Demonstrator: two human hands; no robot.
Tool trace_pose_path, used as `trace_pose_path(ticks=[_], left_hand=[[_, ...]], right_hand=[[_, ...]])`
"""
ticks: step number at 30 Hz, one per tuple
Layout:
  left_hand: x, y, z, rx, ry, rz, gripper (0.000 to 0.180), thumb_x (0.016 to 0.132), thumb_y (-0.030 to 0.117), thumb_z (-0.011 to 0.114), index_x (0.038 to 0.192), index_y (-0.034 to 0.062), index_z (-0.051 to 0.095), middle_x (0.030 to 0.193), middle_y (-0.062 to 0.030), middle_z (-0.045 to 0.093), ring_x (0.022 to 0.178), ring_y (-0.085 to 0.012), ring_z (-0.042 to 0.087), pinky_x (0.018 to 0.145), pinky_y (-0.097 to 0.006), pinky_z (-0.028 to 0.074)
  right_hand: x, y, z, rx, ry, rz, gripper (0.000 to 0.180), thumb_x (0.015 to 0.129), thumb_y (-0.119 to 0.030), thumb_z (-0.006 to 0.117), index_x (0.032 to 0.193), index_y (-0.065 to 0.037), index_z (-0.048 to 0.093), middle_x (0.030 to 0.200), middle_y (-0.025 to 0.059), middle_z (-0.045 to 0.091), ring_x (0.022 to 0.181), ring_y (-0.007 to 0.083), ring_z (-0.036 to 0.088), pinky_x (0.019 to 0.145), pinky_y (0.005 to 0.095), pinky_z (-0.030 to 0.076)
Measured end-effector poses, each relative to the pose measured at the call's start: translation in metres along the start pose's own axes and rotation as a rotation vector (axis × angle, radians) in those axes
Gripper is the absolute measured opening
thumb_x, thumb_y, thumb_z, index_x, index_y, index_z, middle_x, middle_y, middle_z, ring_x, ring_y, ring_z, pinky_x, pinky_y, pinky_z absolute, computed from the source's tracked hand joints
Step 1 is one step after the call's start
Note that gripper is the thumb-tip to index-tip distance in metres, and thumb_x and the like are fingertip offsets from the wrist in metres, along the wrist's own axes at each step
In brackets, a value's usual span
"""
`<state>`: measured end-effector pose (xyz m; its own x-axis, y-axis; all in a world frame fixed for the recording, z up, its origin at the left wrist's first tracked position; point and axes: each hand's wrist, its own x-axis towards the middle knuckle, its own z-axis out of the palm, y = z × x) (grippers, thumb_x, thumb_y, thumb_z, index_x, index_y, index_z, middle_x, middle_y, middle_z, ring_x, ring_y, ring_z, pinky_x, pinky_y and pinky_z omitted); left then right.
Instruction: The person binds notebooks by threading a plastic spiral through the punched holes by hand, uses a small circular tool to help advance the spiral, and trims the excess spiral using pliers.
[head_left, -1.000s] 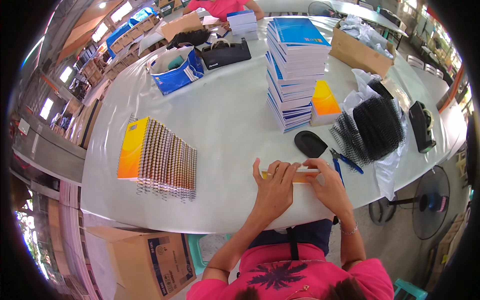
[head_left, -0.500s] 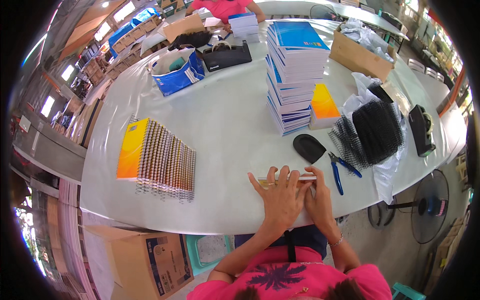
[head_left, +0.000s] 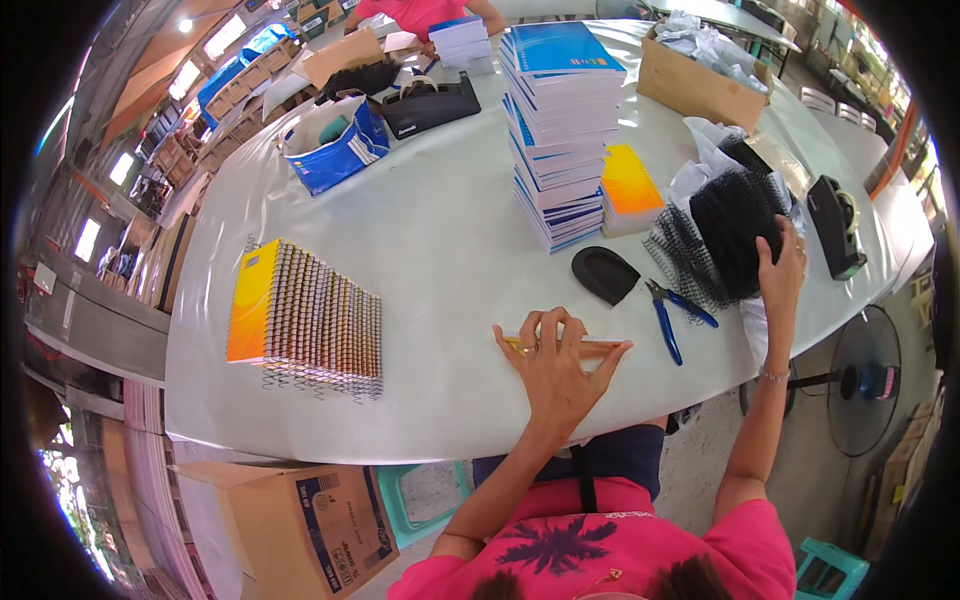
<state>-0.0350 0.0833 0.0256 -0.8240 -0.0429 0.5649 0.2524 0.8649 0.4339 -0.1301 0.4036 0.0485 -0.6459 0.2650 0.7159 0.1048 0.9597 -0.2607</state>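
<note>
Near table edge, left hand (head_left: pixel 555 365) pressing notebook (head_left: pixel 568 343), right hand (head_left: pixel 781 268) on black coils (head_left: pixel 735 232)

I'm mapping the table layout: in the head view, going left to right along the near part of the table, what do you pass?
Row of spiral-bound notebooks → left hand → blue-handled pliers → right hand on the pile of black binding coils → black tape dispenser.
</note>
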Motion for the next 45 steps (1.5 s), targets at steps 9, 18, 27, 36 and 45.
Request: trace_pose_path(ticks=[9, 18, 27, 36, 45], left_hand=[[0.004, 0.003, -0.008, 0.034, -0.027, 0.021, 0.045, 0.072, 0.047, 0.082, 0.083, 0.0115, 0.057, 0.095, -0.0043, 0.053, 0.107, -0.0287, 0.048, 0.098, -0.058, 0.029], [0.004, 0.002, -0.006, 0.047, -0.017, 0.017, 0.043, 0.070, 0.046, 0.082, 0.081, 0.0135, 0.057, 0.092, -0.0036, 0.051, 0.104, -0.0279, 0.048, 0.095, -0.055, 0.030], [0.001, 0.004, -0.007, 0.038, -0.026, 0.010, 0.041, 0.070, 0.046, 0.082, 0.082, 0.0136, 0.059, 0.093, -0.0030, 0.051, 0.104, -0.0278, 0.048, 0.095, -0.057, 0.030], [0.000, 0.004, -0.009, 0.024, -0.022, 0.022, 0.041, 0.071, 0.045, 0.082, 0.082, 0.0140, 0.059, 0.093, -0.0030, 0.051, 0.104, -0.0275, 0.048, 0.093, -0.056, 0.030], [0.000, -0.003, -0.004, 0.008, 0.005, 0.028, 0.043, 0.069, 0.050, 0.084, 0.082, 0.0151, 0.062, 0.092, -0.0017, 0.053, 0.106, -0.0266, 0.048, 0.097, -0.056, 0.028]], right_hand=[[0.000, 0.016, 0.001, 0.129, -0.153, 0.072, 0.025, 0.097, -0.022, 0.061, 0.115, -0.007, 0.068, 0.114, 0.0173, 0.062, 0.113, 0.0360, 0.055, 0.098, 0.0449, 0.043], [0.003, -0.001, -0.012, 0.103, -0.201, 0.087, 0.021, 0.091, -0.016, 0.065, 0.109, -0.005, 0.069, 0.106, 0.0145, 0.063, 0.104, 0.0352, 0.059, 0.092, 0.0436, 0.045], [0.006, 0.010, -0.008, 0.259, -0.214, 0.161, 0.025, 0.086, -0.012, 0.070, 0.110, -0.004, 0.066, 0.098, 0.0161, 0.064, 0.089, 0.0313, 0.061, 0.082, 0.0428, 0.047], [0.006, 0.016, -0.017, 0.361, -0.304, 0.310, 0.026, 0.087, -0.018, 0.072, 0.103, 0.002, 0.068, 0.075, 0.0081, 0.059, 0.071, 0.0173, 0.055, 0.069, 0.0318, 0.046], [0.003, 0.016, -0.015, 0.448, -0.203, 0.287, 0.021, 0.092, -0.017, 0.069, 0.103, 0.001, 0.068, 0.080, 0.0051, 0.064, 0.072, 0.0129, 0.056, 0.069, 0.0290, 0.046]])
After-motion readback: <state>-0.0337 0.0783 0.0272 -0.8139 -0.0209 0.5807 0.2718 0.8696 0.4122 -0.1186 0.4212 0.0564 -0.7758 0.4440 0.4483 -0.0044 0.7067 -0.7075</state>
